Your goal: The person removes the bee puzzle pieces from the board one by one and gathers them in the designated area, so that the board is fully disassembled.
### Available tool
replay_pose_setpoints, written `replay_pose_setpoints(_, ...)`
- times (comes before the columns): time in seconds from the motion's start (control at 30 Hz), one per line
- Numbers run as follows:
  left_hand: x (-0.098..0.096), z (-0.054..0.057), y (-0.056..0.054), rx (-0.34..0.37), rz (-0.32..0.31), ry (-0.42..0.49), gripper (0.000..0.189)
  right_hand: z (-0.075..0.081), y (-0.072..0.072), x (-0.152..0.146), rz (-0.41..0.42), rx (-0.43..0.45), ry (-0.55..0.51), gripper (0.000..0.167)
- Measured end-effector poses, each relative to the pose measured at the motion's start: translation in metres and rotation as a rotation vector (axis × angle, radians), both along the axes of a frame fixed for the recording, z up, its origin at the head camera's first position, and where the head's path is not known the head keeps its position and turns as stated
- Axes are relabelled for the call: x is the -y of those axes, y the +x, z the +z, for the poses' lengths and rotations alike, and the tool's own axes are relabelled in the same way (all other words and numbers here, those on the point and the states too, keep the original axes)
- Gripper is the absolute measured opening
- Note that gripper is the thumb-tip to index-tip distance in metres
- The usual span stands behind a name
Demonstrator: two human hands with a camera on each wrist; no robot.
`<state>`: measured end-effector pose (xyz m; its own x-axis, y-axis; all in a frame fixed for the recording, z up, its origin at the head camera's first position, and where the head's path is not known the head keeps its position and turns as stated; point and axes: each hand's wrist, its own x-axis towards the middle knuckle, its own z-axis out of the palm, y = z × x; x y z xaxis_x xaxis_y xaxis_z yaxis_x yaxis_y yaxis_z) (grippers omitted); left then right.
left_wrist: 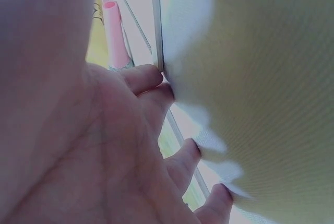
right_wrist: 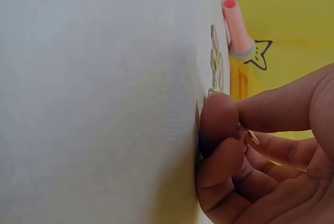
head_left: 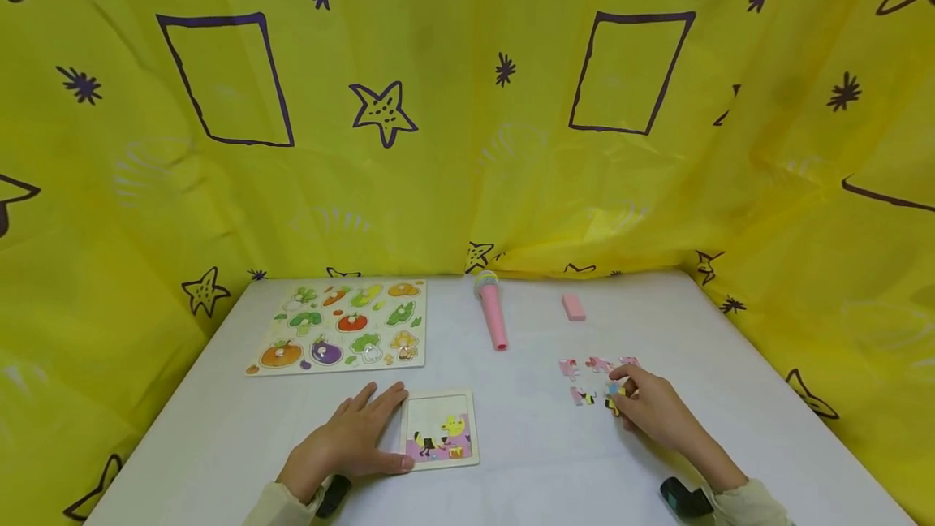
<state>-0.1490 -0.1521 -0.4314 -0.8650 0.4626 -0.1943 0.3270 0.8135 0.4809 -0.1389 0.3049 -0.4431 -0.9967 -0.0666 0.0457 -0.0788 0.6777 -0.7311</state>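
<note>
A small wooden puzzle tray (head_left: 475, 428) lies near the front middle, its lower half filled with pieces of a yellow and purple picture. My left hand (head_left: 351, 437) rests at the tray's left edge, fingers spread and thumb on its lower left corner. On the right, my right hand (head_left: 657, 408) pinches a puzzle piece (head_left: 616, 389) between thumb and fingers, low over the table. The thin edge of the held piece (right_wrist: 251, 135) shows in the right wrist view. Several loose puzzle pieces (head_left: 569, 368) lie around that hand, some partly hidden by it.
A vegetable peg puzzle board (head_left: 380, 315) lies at the back left. A pink toy microphone (head_left: 493, 316) and a pink block (head_left: 573, 307) lie toward the back of the white table (head_left: 533, 477). Yellow patterned curtains (head_left: 438, 185) close off the back and sides.
</note>
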Motion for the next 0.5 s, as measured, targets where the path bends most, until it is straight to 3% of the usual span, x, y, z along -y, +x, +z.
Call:
replay_pose_setpoints(0.2, 0.001, -0.003, 0.001, 0.0, 0.004, 0.001, 0.101, -0.002, -0.004, 0.001, 0.004, 0.01, 0.002, 0.028)
replay_pose_setpoints(0.5, 0.0, 0.002, 0.0, -0.002, 0.003, -0.004, 0.1, -0.002, -0.012, 0.002, -0.009, 0.033, 0.045, 0.03)
